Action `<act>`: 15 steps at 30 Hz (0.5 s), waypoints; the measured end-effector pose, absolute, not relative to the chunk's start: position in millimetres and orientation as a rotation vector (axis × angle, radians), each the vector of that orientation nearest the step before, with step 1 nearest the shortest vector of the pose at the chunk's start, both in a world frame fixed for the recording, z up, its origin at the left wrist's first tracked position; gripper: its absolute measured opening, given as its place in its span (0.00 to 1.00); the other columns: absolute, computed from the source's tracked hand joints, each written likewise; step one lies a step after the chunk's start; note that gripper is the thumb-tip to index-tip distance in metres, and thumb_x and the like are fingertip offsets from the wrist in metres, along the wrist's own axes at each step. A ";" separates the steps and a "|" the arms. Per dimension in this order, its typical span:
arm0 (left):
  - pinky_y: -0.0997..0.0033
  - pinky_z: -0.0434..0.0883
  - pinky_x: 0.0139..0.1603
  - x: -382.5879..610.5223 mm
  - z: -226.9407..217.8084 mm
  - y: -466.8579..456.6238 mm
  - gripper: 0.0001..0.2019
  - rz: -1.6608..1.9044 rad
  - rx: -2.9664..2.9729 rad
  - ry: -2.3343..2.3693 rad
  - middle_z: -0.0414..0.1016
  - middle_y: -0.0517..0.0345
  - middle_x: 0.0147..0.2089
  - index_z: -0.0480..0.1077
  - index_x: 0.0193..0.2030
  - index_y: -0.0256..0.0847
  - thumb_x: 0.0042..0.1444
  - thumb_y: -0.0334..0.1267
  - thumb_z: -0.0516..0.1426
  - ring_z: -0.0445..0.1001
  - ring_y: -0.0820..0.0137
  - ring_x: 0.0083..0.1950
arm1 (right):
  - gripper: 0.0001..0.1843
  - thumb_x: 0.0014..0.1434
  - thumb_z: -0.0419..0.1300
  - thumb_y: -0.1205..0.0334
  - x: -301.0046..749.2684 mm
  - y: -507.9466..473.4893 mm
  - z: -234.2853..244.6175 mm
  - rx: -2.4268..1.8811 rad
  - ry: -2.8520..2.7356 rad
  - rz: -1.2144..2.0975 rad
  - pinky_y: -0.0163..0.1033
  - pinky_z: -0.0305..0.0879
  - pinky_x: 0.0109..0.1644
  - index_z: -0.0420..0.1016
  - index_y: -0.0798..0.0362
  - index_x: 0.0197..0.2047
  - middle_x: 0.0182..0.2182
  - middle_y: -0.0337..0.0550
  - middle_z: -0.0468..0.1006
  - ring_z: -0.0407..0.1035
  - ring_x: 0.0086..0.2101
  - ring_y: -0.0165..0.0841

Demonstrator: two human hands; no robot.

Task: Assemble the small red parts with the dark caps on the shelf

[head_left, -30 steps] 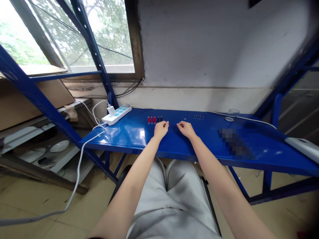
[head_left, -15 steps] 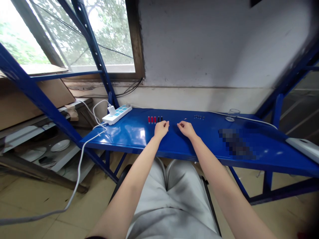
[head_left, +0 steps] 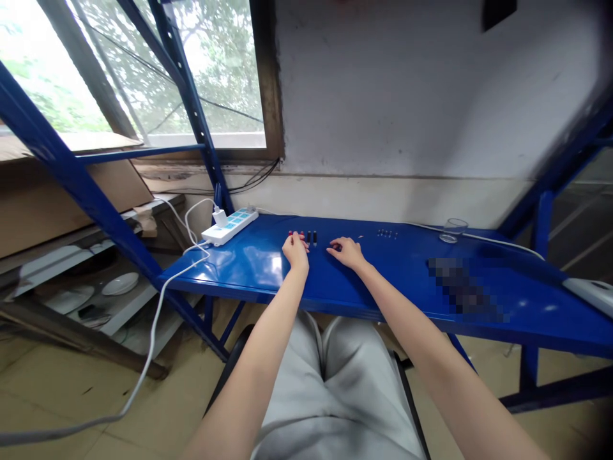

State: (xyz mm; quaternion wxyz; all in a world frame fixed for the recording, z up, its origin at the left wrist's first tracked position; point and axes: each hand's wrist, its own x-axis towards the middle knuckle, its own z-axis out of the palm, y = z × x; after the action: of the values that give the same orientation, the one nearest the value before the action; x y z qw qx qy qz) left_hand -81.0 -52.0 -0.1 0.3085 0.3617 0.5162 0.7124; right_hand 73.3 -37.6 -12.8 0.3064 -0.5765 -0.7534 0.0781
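Note:
A row of small upright red pieces (head_left: 291, 234) and two black pieces (head_left: 311, 238) stands on the blue metal shelf (head_left: 249, 268). My left hand (head_left: 295, 249) rests on the shelf with its fingers curled down over the red pieces, hiding most of them. My right hand (head_left: 347, 252) lies palm down just right of the black pieces, its fingers stretched loosely toward them and holding nothing. Both forearms reach out from my lap.
A white power strip (head_left: 230, 225) with a plugged charger and a trailing white cable sits at the shelf's left end. A row of tiny dark pieces (head_left: 384, 234), a glass (head_left: 454, 230) and a thin white cable lie to the right. Blue rack struts frame the window.
Both hands slid left along the shelf. The left hand now covers the red pieces it was beside, and the right hand has uncurled near the black ones. The camera tilted slightly.

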 end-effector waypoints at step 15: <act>0.79 0.57 0.17 -79.1 -1.0 -54.9 0.14 1.884 0.893 1.246 0.58 0.66 0.14 0.63 0.25 0.38 0.56 0.44 0.48 0.58 0.79 0.14 | 0.15 0.49 0.60 0.49 22.9 -10.2 -5.9 -1.742 -1.981 0.287 0.47 0.55 0.46 0.75 0.48 0.37 0.40 0.44 0.75 0.63 0.46 0.42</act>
State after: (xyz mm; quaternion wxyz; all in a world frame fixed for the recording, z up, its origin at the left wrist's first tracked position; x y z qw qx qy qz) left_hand -79.1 -54.9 -1.0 0.3489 0.3446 0.4808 0.7269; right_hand 22.9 -10.2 -5.9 0.2415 -0.6371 -0.7244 0.1051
